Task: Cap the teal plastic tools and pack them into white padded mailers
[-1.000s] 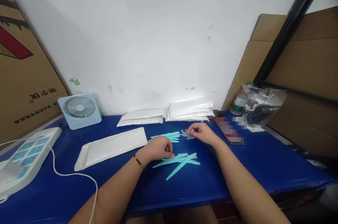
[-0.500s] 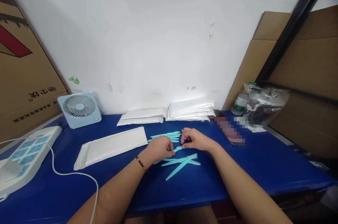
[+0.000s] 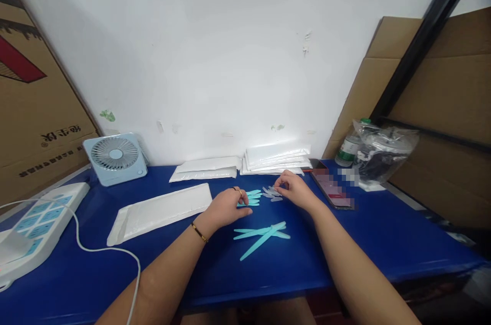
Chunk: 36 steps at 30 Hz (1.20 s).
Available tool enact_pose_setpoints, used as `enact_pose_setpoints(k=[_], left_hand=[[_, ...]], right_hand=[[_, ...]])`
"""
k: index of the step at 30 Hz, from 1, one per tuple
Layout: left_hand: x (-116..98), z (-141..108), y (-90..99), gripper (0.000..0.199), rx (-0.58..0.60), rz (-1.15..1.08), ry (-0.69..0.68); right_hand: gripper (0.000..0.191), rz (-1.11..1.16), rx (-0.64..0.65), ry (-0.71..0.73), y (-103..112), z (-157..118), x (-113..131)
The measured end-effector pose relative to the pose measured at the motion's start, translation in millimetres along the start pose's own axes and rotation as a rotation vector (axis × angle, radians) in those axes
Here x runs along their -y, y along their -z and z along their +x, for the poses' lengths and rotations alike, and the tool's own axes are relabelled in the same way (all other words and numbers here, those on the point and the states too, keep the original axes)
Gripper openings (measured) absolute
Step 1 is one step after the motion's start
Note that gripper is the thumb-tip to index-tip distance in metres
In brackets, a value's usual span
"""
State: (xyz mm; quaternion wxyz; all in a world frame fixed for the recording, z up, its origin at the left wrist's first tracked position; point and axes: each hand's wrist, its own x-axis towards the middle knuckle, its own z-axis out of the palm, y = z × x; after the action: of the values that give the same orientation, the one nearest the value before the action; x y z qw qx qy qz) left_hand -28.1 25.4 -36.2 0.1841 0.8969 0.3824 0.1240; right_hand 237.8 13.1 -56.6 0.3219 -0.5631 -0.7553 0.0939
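My left hand (image 3: 228, 206) is over the left end of a bunch of slim turquoise plastic sticks (image 3: 253, 197), shaped like eyebrow razors. Its thumb stands apart from the bent fingers, which partly cover the bunch. My right hand (image 3: 294, 189) is at a small heap of translucent plastic caps (image 3: 273, 194), thumb and forefinger pinched at the heap's right side; a cap seems to be between them. Nearer me, several more turquoise sticks (image 3: 263, 235) lie crossed on the blue table (image 3: 307, 258).
A white padded envelope (image 3: 164, 212) lies left of my hands. More white envelopes (image 3: 276, 159) are stacked by the wall. A phone (image 3: 332, 189), a bottle (image 3: 348, 150) and a clear bag (image 3: 385, 154) are at right. A fan (image 3: 115, 158) and a power strip (image 3: 42, 228) with a cable stand left.
My hands have parted: the left moved back to the turquoise bunch, the right moved away to the cap heap. The turquoise stick that was between them has left that spot.
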Motion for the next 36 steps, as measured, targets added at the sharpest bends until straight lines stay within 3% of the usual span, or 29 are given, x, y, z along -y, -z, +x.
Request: enact_pose_setpoints(k=[4,8,11,14,16,19,23,27,30,36], left_hand=[[-21,-9,-7.0,0.039,0.193,-0.012,-0.171],[-30,-10,-18.6,0.026,0.232,-0.007,-0.178],[-27,-7,-21.0,0.015,0.213,-0.012,-0.138],[-19,-4,-17.2,0.017,0.150,-0.007,-0.084],[-14,-2,-13.5,0.019,0.099,-0.012,-0.046],[-6,1,-9.1,0.021,0.051,-0.010,-0.004],[6,4,-3.7,0.020,0.036,0.001,0.042],[20,4,3.7,0.018,-0.023,0.044,0.130],[18,2,7.4,0.025,-0.059,0.013,0.093],[-16,-8,-2.2,0.031,0.252,-0.038,-0.084]], right_hand=[[0.006,0.004,-0.011,-0.011,-1,1,2],[0.010,0.067,-0.005,-0.042,-1,0,4],[0.018,0.228,0.072,-0.076,1,-2,6],[0.029,0.407,0.271,-0.087,2,-4,11],[0.033,0.450,0.382,-0.082,3,-5,15],[0.033,0.434,0.433,-0.078,1,-5,19],[0.027,0.358,0.365,-0.062,0,-5,13],[0.027,0.238,0.166,-0.147,0,-3,-1],[0.033,0.174,0.051,-0.195,2,-2,-6],[0.024,0.111,0.013,-0.144,3,-1,-2]])
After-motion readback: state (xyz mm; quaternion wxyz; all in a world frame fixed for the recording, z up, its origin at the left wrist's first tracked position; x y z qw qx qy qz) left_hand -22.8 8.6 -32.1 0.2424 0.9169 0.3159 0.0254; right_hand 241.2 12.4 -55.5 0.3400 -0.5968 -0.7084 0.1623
